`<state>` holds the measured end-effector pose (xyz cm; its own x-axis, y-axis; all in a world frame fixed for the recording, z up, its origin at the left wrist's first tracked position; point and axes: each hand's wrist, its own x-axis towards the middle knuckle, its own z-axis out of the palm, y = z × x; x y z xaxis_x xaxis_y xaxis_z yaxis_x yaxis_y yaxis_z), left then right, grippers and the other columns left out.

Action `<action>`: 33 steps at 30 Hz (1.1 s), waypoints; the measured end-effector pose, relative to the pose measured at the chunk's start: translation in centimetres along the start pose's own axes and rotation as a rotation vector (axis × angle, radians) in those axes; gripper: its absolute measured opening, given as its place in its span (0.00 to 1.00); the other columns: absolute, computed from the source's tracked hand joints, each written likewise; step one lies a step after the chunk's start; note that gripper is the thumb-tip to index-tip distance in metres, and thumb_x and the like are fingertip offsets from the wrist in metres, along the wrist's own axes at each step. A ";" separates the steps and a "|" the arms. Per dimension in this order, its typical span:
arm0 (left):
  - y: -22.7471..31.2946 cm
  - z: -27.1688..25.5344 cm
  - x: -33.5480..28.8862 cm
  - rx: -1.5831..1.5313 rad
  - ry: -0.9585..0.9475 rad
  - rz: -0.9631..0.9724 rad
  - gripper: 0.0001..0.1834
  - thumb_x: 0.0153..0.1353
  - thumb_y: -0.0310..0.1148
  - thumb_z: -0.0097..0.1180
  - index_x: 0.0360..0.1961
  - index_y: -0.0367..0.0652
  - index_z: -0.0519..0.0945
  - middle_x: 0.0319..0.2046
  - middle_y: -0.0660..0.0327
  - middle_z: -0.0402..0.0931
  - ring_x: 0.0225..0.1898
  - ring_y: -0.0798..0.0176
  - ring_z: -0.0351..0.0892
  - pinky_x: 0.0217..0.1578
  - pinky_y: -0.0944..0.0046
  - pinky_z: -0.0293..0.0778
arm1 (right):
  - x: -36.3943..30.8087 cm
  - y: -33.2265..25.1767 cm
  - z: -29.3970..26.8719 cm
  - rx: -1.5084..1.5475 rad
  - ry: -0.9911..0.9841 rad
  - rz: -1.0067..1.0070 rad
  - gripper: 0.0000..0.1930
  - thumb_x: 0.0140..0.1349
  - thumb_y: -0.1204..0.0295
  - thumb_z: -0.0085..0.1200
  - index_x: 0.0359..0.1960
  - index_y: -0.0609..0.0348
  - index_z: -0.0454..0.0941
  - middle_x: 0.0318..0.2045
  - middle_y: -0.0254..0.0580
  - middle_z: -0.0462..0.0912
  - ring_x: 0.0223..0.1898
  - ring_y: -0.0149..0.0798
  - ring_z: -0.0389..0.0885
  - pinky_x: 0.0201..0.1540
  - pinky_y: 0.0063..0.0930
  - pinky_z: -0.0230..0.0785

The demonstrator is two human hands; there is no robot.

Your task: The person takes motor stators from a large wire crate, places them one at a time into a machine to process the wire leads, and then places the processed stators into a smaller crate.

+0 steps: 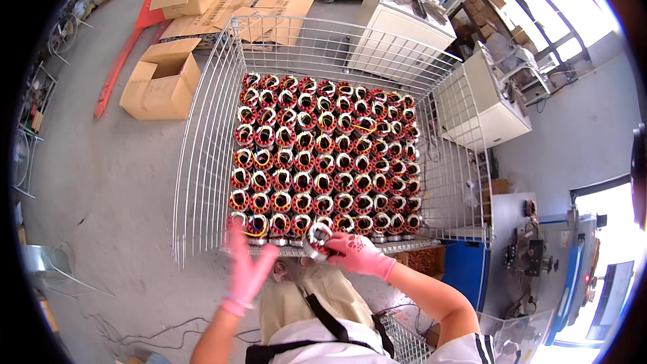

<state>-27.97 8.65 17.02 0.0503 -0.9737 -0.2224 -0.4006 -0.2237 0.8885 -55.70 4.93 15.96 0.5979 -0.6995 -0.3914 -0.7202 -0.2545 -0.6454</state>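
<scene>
In front of me stands a wire cage [202, 128] filled with rows of motor stators [323, 141], ring-shaped, with red inner parts, white lacing and coloured lead wires. My right hand [357, 253], in a pink glove, grips one stator [315, 241] at the front edge, tilted so its ring faces up. My left hand [248, 266], also gloved in pink and smeared by motion, reaches to the front left corner. Its thumb stands apart from the fingers, which are beside the corner stator [237, 220]; whether they touch it I cannot tell.
A red pallet jack [125, 54] and open cardboard boxes [162, 84] stand left of the cage. White cabinets [397, 34] stand behind it. To the right are a grey work table [515, 276] and a blue machine [573, 276]. Cables [162, 334] lie on the floor.
</scene>
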 end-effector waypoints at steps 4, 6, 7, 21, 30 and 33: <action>-4.7 -10.8 9.8 0.723 0.555 0.154 0.49 0.57 0.43 0.64 0.70 0.33 0.49 0.70 0.46 0.44 0.70 0.48 0.50 0.67 0.52 0.53 | 10.6 12.6 1.5 -0.169 0.248 0.047 0.14 0.55 0.67 0.58 0.43 0.56 0.79 0.46 0.42 0.79 0.47 0.47 0.78 0.49 0.39 0.72; -7.1 -13.8 12.9 0.730 0.541 -0.019 0.45 0.58 0.42 0.63 0.69 0.34 0.52 0.68 0.45 0.52 0.69 0.47 0.54 0.67 0.54 0.54 | 16.8 17.9 2.8 -0.179 0.323 0.098 0.15 0.56 0.66 0.57 0.44 0.55 0.79 0.47 0.40 0.78 0.48 0.46 0.78 0.49 0.39 0.71; -8.7 -14.5 13.9 0.636 0.462 -0.082 0.43 0.59 0.41 0.62 0.68 0.35 0.54 0.67 0.46 0.56 0.68 0.47 0.56 0.66 0.54 0.55 | 19.6 19.6 2.8 -0.198 0.320 0.114 0.16 0.57 0.65 0.56 0.47 0.53 0.77 0.48 0.39 0.77 0.48 0.45 0.77 0.49 0.39 0.70; -9.6 -13.4 16.4 0.457 0.373 -0.344 0.26 0.65 0.26 0.49 0.64 0.36 0.64 0.62 0.52 0.66 0.65 0.56 0.62 0.62 0.58 0.58 | 38.7 32.6 1.1 -0.485 0.230 -0.020 0.13 0.58 0.71 0.51 0.45 0.46 0.79 0.49 0.27 0.75 0.49 0.38 0.75 0.51 0.36 0.69; -9.7 -13.7 16.3 0.453 0.322 -0.313 0.26 0.66 0.27 0.48 0.65 0.37 0.63 0.63 0.54 0.65 0.65 0.57 0.63 0.62 0.59 0.59 | 40.3 33.0 1.5 -0.606 0.184 0.056 0.09 0.57 0.70 0.52 0.39 0.47 0.81 0.43 0.30 0.75 0.44 0.41 0.75 0.48 0.37 0.70; -9.4 -13.5 16.4 0.464 0.312 -0.316 0.27 0.66 0.26 0.49 0.66 0.37 0.63 0.63 0.54 0.65 0.65 0.57 0.63 0.61 0.59 0.61 | 41.0 32.9 1.6 -0.569 0.136 0.115 0.13 0.51 0.67 0.59 0.41 0.44 0.81 0.45 0.27 0.76 0.47 0.39 0.75 0.52 0.40 0.68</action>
<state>-10.99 -5.78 10.46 0.4666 -0.8468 -0.2554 -0.6738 -0.5273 0.5177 -54.35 -31.04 -22.42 0.4816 -0.8133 -0.3263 -0.8754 -0.4638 -0.1361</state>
